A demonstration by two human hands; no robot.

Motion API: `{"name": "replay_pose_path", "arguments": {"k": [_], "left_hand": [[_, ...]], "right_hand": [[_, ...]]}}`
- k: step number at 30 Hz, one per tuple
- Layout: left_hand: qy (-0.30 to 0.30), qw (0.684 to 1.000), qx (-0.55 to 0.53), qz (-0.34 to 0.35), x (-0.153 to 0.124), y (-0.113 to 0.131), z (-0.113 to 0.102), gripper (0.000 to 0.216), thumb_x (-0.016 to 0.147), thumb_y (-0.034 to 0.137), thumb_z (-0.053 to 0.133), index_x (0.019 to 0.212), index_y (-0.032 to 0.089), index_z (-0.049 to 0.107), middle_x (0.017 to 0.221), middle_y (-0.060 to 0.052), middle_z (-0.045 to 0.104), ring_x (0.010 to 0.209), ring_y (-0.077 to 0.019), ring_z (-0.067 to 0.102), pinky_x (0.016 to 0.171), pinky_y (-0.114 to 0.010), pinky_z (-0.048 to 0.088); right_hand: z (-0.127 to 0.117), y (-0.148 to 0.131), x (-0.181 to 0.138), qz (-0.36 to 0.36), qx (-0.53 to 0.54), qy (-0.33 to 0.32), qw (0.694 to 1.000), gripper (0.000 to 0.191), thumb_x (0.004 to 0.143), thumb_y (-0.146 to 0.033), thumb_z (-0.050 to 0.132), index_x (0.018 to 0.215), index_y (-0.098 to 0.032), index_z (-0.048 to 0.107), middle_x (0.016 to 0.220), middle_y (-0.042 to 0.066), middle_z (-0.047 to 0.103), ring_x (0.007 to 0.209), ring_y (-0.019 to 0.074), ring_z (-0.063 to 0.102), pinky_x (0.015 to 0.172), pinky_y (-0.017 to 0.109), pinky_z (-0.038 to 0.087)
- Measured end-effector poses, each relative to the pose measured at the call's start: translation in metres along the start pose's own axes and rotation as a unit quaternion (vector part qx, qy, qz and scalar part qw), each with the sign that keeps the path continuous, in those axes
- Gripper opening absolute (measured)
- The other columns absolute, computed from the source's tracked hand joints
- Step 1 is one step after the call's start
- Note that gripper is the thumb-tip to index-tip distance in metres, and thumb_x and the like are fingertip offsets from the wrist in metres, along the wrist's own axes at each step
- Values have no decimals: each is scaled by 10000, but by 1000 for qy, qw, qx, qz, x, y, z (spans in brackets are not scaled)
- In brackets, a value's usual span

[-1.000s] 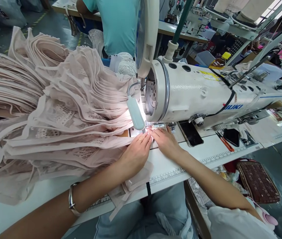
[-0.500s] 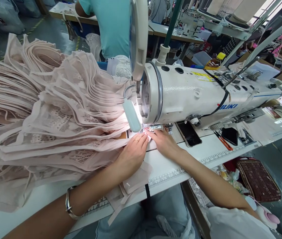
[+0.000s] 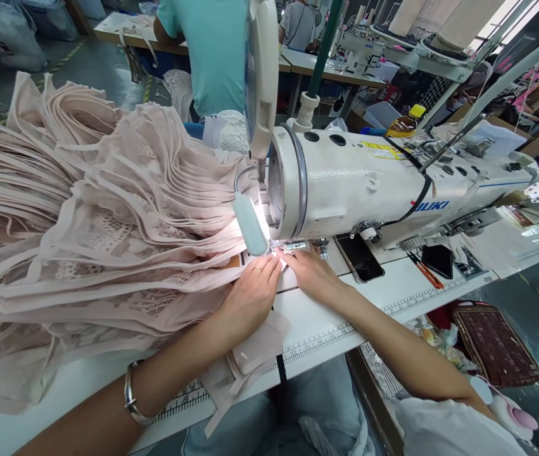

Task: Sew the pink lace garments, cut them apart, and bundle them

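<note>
Under the needle end of a white sewing machine (image 3: 340, 183), both hands meet on pale pink lace fabric (image 3: 155, 253). My left hand (image 3: 253, 294) lies with fingers pressed together on the fabric edge, its fingertips just in front of the lit presser foot. A ring and a silver bangle (image 3: 130, 396) are on that arm. From the other side, my right hand (image 3: 314, 275) pinches the same edge beside the foot, fingers closed and bent. The small piece between the fingertips is mostly hidden. Loose ends of sheer fabric (image 3: 262, 345) hang over the table's front edge below my left wrist.
Stacked pink garments (image 3: 12, 177) fill the left side. A pale green lamp (image 3: 250, 225) hangs close above my fingers. Right of my hand lie a phone (image 3: 361, 258), orange-handled snips (image 3: 425, 271) and a black device (image 3: 437, 261). A person in a teal shirt (image 3: 216, 57) sits ahead.
The view has shifted slightly. Both hands stay at the presser foot, with hardly any visible movement of the fingers or the fabric.
</note>
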State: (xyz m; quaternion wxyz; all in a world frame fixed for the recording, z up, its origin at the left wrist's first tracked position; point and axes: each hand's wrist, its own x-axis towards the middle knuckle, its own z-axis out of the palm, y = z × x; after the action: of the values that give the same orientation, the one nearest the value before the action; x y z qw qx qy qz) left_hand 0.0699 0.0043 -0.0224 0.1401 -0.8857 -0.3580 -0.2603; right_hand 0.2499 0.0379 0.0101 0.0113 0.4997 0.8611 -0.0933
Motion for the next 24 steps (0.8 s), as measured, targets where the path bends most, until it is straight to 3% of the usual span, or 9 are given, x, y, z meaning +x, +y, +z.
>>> {"name": "replay_pose_path", "arguments": {"k": [7, 14, 19, 24], "left_hand": [[3, 1000, 8, -9, 1, -2, 0, 376, 921, 13, 335, 1170, -53, 610, 1158, -222, 661, 1092, -311, 610, 940, -432, 530], [-2, 1000, -6, -30, -2, 3, 1, 339, 938, 36, 360, 1189, -24, 579, 1183, -222, 626, 1114, -310, 570, 954, -433, 508], [-101, 981, -56, -154, 3, -15, -3, 207, 924, 100, 422, 1054, 110, 583, 1234, -209, 568, 1082, -328, 573, 894, -456, 514], [-173, 955, -200, -137, 14, -46, -10, 157, 886, 128, 427, 994, 161, 535, 959, -100, 633, 837, -241, 623, 769, -359, 533]], "right_hand": [[3, 2, 2, -11, -4, 16, 1000, 487, 924, -78, 343, 1314, -233, 590, 1116, 97, 666, 1000, 259, 619, 1000, 442, 406], [4, 0, 3, -6, -2, 8, 1000, 504, 908, -59, 333, 1321, -222, 571, 1122, 102, 659, 983, 260, 621, 988, 457, 415], [6, -4, 1, -7, -10, 37, 999, 519, 871, 0, 310, 1246, -192, 612, 1111, 117, 650, 974, 255, 595, 890, 398, 459], [16, -1, -3, -31, 19, 99, 994, 483, 866, 1, 336, 1195, -170, 646, 1053, 125, 640, 973, 248, 590, 842, 365, 492]]}}
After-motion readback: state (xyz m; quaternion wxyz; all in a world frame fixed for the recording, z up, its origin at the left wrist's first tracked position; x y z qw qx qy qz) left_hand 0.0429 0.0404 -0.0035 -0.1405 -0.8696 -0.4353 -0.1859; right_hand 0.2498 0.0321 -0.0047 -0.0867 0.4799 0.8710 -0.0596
